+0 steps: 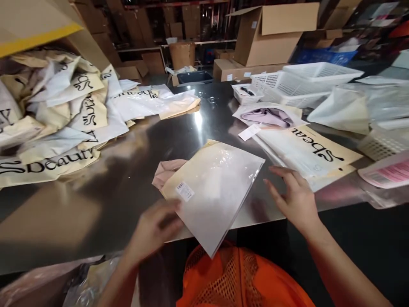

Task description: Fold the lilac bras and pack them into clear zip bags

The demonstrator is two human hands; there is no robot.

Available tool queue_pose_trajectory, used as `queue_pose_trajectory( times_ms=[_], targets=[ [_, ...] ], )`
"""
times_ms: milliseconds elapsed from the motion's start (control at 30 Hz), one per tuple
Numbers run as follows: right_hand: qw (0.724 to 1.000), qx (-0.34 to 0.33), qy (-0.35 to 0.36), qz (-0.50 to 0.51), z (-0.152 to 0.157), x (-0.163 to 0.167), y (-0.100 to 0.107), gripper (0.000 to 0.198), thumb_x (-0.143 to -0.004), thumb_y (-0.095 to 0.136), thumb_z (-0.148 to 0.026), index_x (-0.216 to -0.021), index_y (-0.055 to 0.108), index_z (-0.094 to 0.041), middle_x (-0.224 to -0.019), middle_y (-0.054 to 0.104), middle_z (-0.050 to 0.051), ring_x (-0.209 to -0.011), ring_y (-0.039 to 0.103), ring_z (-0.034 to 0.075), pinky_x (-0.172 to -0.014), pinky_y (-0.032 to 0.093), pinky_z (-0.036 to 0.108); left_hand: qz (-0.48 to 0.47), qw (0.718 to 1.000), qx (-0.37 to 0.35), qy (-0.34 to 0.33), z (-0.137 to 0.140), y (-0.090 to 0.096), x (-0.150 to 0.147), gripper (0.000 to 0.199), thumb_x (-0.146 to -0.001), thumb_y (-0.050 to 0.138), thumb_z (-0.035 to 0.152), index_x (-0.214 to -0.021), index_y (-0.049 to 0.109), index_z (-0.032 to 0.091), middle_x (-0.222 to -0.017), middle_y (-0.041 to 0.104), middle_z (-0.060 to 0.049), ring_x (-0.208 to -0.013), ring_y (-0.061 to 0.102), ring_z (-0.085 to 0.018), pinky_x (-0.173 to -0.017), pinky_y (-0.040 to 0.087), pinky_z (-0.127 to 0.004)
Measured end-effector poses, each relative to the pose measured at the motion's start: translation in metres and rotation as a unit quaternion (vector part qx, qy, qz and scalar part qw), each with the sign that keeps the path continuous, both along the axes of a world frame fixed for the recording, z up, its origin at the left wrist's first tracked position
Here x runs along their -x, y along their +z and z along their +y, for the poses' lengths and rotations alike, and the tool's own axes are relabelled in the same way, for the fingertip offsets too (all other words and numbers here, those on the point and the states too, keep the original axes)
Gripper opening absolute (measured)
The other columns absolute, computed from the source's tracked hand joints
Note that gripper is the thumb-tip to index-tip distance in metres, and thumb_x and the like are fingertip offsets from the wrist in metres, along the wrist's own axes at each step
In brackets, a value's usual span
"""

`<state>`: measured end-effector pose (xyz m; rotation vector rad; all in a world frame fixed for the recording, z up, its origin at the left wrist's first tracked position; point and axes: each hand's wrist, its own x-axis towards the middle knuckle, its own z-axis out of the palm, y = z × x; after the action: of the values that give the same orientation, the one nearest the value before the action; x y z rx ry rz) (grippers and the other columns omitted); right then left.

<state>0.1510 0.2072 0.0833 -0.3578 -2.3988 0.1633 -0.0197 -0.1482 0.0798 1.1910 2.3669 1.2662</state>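
Note:
A clear and cream plastic garment bag (214, 183) lies aslant on the metal table, its lower corner jutting past the front edge. A small barcode label (184, 191) is stuck on it, and dusty-pink cloth (168, 172) pokes out at its upper left side. My left hand (158, 228) is at the bag's lower left edge, blurred by motion, with thumb and fingers apart; contact is unclear. To the right of the bag, my right hand (294, 196) is open and holds nothing. Its fingers are near a stack of printed cream bags (313, 149).
Many printed bags (89, 106) are heaped on the left beside a carton. A bag with lilac cloth (268, 117) and a white tag (249, 132) lies beyond the stack. White plastic baskets (300, 85) stand back right, before a large open carton (271, 38).

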Motion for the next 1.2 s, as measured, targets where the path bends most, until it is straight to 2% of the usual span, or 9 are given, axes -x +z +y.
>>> queue_pose_trajectory(
  times_ms=[100, 267, 400, 567, 700, 833, 967, 1067, 1200],
  targets=[
    [0.993, -0.017, 0.107, -0.055, -0.038, 0.012, 0.013, 0.027, -0.096, 0.052, -0.032, -0.121, 0.056, -0.021, -0.116, 0.065, 0.010, -0.106, 0.063, 0.027, -0.085, 0.051, 0.042, -0.074, 0.971, -0.025, 0.226, 0.010, 0.006, 0.062, 0.034, -0.086, 0.066, 0.034, -0.116, 0.063, 0.019, -0.131, 0.060, -0.006, -0.124, 0.051, -0.025, -0.113, 0.033, -0.043],
    [0.972, -0.001, 0.173, -0.162, -0.062, 0.022, -0.001, 0.033, -0.098, 0.048, -0.035, -0.128, 0.052, -0.021, -0.128, 0.058, 0.014, -0.116, 0.058, 0.029, -0.089, 0.052, 0.047, -0.249, 0.944, 0.000, 0.218, 0.034, -0.004, 0.109, 0.031, -0.084, 0.062, 0.031, -0.108, 0.065, 0.012, -0.101, 0.069, -0.010, -0.091, 0.064, -0.022, -0.083, 0.051, -0.036],
    [0.948, 0.092, 0.177, -0.247, -0.051, 0.025, -0.028, 0.049, -0.098, 0.048, -0.046, -0.140, 0.042, -0.022, -0.145, 0.045, 0.015, -0.135, 0.044, 0.032, -0.103, 0.049, 0.050, -0.366, 0.917, -0.008, 0.157, 0.049, -0.018, 0.065, 0.037, -0.064, 0.072, 0.028, -0.097, 0.061, 0.014, -0.078, 0.066, -0.003, -0.061, 0.060, -0.015, -0.054, 0.048, -0.025],
    [0.922, 0.195, 0.208, -0.262, -0.042, 0.024, -0.041, 0.064, -0.092, 0.054, -0.056, -0.145, 0.032, -0.027, -0.154, 0.031, 0.012, -0.148, 0.021, 0.032, -0.114, 0.038, 0.052, -0.442, 0.892, -0.031, 0.092, 0.071, -0.038, -0.007, 0.033, -0.064, 0.059, 0.022, -0.097, 0.053, 0.019, -0.066, 0.064, 0.002, -0.054, 0.059, -0.015, -0.054, 0.048, -0.025],
    [0.921, 0.216, 0.211, -0.245, -0.047, 0.024, -0.037, 0.081, -0.086, 0.061, -0.058, -0.150, 0.022, -0.027, -0.153, 0.025, 0.016, -0.146, 0.024, 0.033, -0.112, 0.040, 0.051, -0.247, 0.968, 0.031, 0.043, 0.090, -0.042, -0.037, 0.024, -0.073, 0.048, 0.014, -0.091, 0.062, 0.019, -0.077, 0.071, -0.006, -0.065, 0.064, -0.018, -0.061, 0.047, -0.028],
    [0.929, 0.159, 0.239, -0.235, -0.044, 0.026, -0.039, 0.087, -0.083, 0.065, -0.060, -0.151, 0.025, -0.024, -0.154, 0.020, 0.019, -0.148, 0.017, 0.037, -0.112, 0.036, 0.057, -0.112, 0.989, 0.101, 0.007, 0.097, -0.029, -0.047, 0.021, -0.072, 0.048, 0.009, -0.062, 0.062, 0.019, -0.069, 0.069, -0.010, -0.060, 0.060, -0.021, -0.058, 0.039, -0.033],
    [0.918, 0.079, 0.300, -0.249, -0.026, 0.035, -0.041, 0.089, -0.082, 0.066, -0.062, -0.151, 0.031, -0.018, -0.155, 0.022, 0.021, -0.149, 0.010, 0.037, -0.117, 0.026, 0.058, -0.071, 0.993, 0.094, -0.009, 0.079, -0.018, -0.036, 0.019, -0.078, 0.050, 0.013, -0.071, 0.066, 0.021, -0.078, 0.067, -0.006, -0.071, 0.062, -0.020, -0.065, 0.044, -0.032],
    [0.897, 0.014, 0.356, -0.261, -0.016, 0.051, -0.040, 0.094, -0.075, 0.069, -0.068, -0.148, 0.039, -0.016, -0.157, 0.025, 0.018, -0.150, 0.008, 0.033, -0.120, 0.021, 0.052, -0.056, 0.982, 0.060, 0.170, 0.063, -0.026, -0.012, 0.021, -0.085, 0.058, 0.040, -0.087, 0.062, 0.019, -0.086, 0.063, -0.007, -0.077, 0.063, -0.023, -0.067, 0.051, -0.036],
    [0.893, -0.126, 0.347, -0.257, -0.011, 0.081, -0.031, 0.075, -0.083, 0.063, -0.065, -0.146, 0.042, -0.030, -0.159, 0.030, 0.004, -0.151, 0.010, 0.028, -0.121, 0.006, 0.054, -0.322, 0.894, -0.052, 0.306, 0.071, -0.040, 0.009, 0.063, -0.073, 0.074, 0.045, -0.121, 0.042, 0.020, -0.089, 0.065, -0.005, -0.062, 0.067, -0.022, -0.051, 0.058, -0.036]
  ],
)
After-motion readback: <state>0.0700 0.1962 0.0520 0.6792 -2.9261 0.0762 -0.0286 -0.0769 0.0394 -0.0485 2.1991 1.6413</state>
